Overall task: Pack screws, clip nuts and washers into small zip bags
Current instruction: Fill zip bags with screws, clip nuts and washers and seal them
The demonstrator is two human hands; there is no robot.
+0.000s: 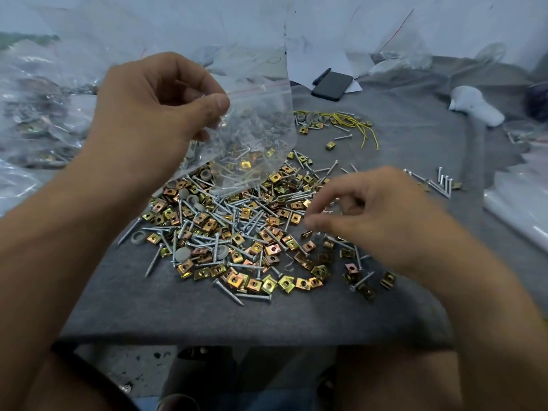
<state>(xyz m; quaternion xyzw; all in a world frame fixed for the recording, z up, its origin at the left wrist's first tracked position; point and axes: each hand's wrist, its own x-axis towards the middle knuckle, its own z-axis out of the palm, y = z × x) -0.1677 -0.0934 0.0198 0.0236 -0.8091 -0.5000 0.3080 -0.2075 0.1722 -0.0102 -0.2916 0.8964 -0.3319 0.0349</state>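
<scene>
My left hand pinches a clear zip bag by its red-striped mouth and holds it up above the table. Below it, on the grey cloth, lies a heap of silver screws, gold clip nuts and grey round washers. My right hand hovers over the heap's right side, blurred, its fingers curled. Small silver pieces show under its fingers; whether it holds any I cannot tell.
A black phone and pen lie at the back. Yellow wire ties sit beyond the heap. A few screws lie apart on the right. Filled plastic bags pile up at the left; a white object rests far right.
</scene>
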